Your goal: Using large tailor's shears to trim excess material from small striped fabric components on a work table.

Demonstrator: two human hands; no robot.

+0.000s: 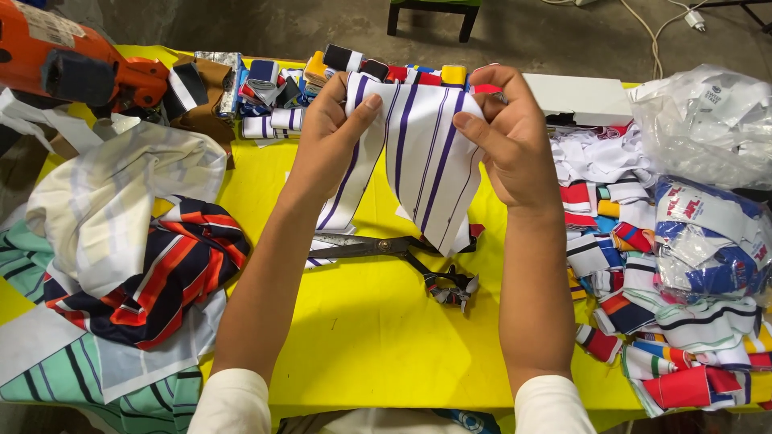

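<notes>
I hold up a white strip of knitted fabric with purple stripes point(422, 153) over the yellow table point(378, 321). My left hand point(330, 133) pinches its upper left edge, thumb on the front. At the upper right edge, my right hand point(507, 137) grips the strip. The fabric hangs in folds between the hands, one end trailing down toward the table. Beneath it lie large scissors point(386, 249) with cloth-wrapped handles, blades pointing left.
A heap of striped cloth point(137, 257) lies at the left, an orange machine point(72, 60) at the far left corner. Rolled striped strips point(281, 88) line the back. More folded strips point(643, 321), plastic bags point(708, 120) and a white box point(583, 96) fill the right side.
</notes>
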